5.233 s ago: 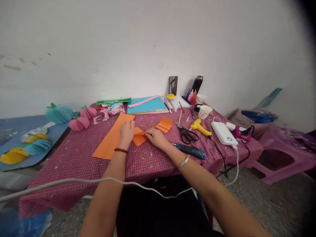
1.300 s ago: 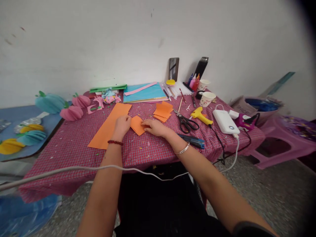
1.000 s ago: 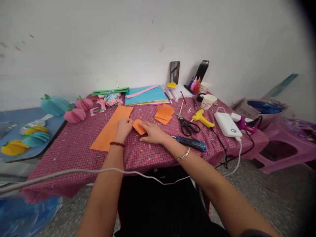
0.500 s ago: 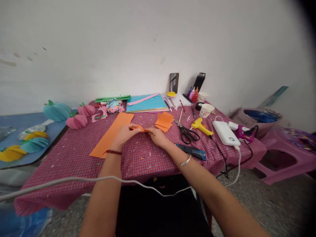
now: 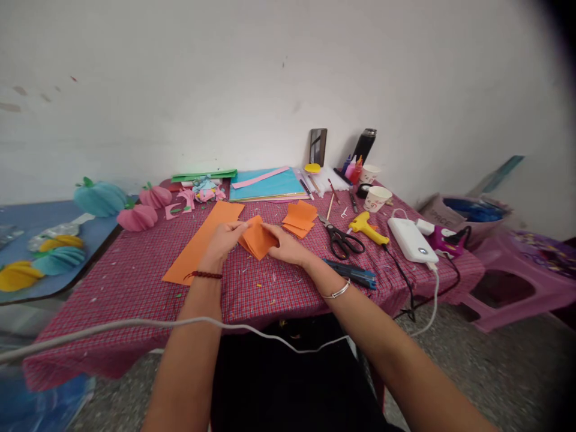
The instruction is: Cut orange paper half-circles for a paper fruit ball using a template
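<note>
Between my two hands I hold a small stack of orange paper pieces point(image 5: 259, 241), tilted so its broad face shows. My left hand point(image 5: 225, 241) pinches the stack's upper left edge. My right hand point(image 5: 286, 245) grips its right side, thumb toward me. Under and beyond my left forearm lies a long orange paper strip point(image 5: 204, 240). More cut orange paper squares point(image 5: 300, 218) rest in a loose pile just beyond my right hand. Black-handled scissors point(image 5: 342, 241) lie right of that pile, and a blue and black utility knife point(image 5: 353, 273) lies beside my right wrist.
A yellow glue gun point(image 5: 366, 228), paper cups point(image 5: 377, 198) and a white power bank point(image 5: 411, 240) are at the right. Blue paper sheets point(image 5: 265, 187) lie at the back. Paper pumpkins point(image 5: 99, 198) stand at the left. A white cable point(image 5: 252, 329) crosses in front of me.
The orange stack, seen nearly edge-on before, has been tipped so its face shows. My hands remain on it, with the right hand now on its side.
</note>
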### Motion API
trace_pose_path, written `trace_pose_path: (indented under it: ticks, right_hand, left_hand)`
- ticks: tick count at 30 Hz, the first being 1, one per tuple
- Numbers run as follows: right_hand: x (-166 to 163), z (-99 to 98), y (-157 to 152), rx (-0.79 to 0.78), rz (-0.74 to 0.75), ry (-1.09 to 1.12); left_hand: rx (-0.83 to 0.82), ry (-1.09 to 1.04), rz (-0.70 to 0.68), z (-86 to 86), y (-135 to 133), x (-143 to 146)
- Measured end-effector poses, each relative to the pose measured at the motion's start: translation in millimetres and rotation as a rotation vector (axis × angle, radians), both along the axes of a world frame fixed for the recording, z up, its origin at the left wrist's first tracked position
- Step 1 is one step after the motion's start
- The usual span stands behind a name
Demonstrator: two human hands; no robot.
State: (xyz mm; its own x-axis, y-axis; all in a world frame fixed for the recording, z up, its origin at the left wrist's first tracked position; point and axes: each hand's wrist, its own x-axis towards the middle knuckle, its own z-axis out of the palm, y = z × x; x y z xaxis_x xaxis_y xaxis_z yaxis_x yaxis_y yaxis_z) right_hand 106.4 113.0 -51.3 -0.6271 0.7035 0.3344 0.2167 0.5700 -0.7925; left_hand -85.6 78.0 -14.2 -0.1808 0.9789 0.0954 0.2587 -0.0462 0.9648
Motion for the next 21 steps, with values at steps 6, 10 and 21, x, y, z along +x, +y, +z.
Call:
trace_pose_path:
  ticks: [6, 10, 21]
  right_hand:
    - [-4.7, 4.5, 2.7, -0.337, -0.191, 0.313]
    - [-3.3, 5.6, 3.1, -0.491, -0.253, 0.436]
    - [-1.7, 9.5, 1.7, -0.829, -0.143, 0.713]
  left_hand:
    - [0.001, -0.136, 0.007, -0.9, 1.6, 1.2]
    - [-0.036, -0.205, -0.037, 3.3, -2.3, 5.6]
    - [-0.161, -0.407, -0.339, 8.8, -13.4, 8.5]
